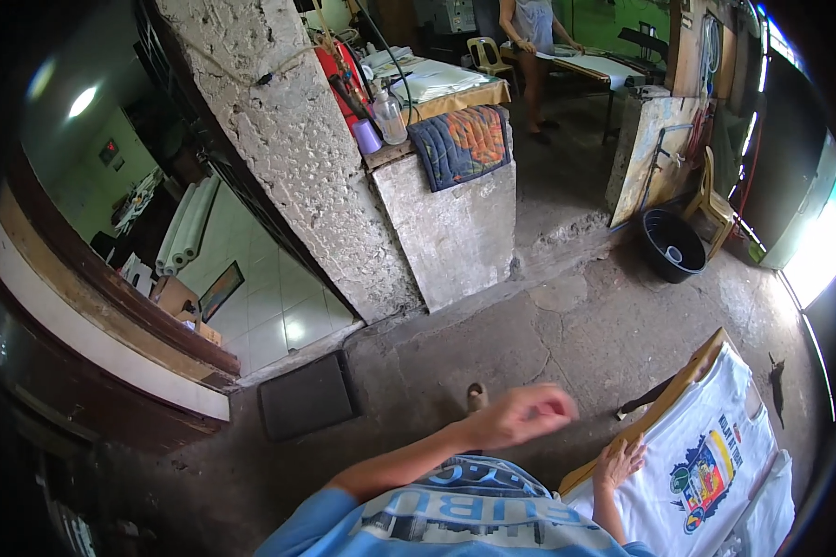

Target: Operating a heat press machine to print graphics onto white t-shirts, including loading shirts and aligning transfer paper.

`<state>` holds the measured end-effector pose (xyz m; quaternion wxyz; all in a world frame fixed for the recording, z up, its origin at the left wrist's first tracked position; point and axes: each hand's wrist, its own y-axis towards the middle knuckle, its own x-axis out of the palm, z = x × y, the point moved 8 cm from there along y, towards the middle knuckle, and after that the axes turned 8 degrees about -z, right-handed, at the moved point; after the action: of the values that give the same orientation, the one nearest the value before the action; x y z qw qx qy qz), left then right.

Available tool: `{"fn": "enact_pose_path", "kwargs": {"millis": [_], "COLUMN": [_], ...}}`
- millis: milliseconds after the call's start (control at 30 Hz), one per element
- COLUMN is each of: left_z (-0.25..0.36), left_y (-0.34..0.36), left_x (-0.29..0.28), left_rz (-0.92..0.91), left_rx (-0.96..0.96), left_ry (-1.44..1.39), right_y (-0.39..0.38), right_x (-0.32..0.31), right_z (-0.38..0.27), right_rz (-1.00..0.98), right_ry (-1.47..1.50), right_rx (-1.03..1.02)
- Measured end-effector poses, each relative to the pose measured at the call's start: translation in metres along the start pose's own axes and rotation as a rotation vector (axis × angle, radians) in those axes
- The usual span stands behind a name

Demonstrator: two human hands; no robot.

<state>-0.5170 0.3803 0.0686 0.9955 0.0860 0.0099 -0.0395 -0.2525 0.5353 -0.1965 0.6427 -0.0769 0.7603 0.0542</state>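
Observation:
A white T-shirt (655,497) with a colourful printed picture on its front lies spread over a wooden table (692,369) at the lower right. My right hand (620,461) rests on the shirt's near left side, fingers stretched out flat beside the table's edge. In front of my body, my left hand (527,415) hovers over the floor, apart from the shirt. Its fingers are curled in and slightly blurred, with nothing seen in them. Another white garment (771,506) lies at the shirt's right side.
A black basin (673,244) and a plastic chair (712,204) stand beyond the table. A dark mat (308,395) lies by the left doorway. Ahead, a quilted cloth (463,147) hangs over a low wall (460,232). Farther back, another person (529,37) stands at a table.

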Motion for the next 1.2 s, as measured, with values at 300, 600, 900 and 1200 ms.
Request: {"fn": "enact_pose_path", "kwargs": {"millis": [300, 600, 900, 1200], "left_z": [0.196, 0.18, 0.152, 0.149], "left_y": [0.048, 0.084, 0.108, 0.118], "left_x": [0.097, 0.062, 0.03, 0.019], "left_rz": [-0.844, -1.396, -1.312, -1.246], "left_rx": [0.722, 0.692, 0.37, 0.014], "left_ry": [-1.137, -1.11, -1.492, -1.701], "right_y": [0.005, 0.004, 0.003, 0.01], "right_x": [-0.027, -0.027, -0.016, -0.013], "right_z": [-0.012, -0.016, -0.01, -0.007], "right_rz": [0.004, 0.007, 0.023, 0.078], "right_ry": [0.12, 0.11, 0.06, -0.018], "right_rx": [0.048, 0.037, 0.047, 0.057]}}
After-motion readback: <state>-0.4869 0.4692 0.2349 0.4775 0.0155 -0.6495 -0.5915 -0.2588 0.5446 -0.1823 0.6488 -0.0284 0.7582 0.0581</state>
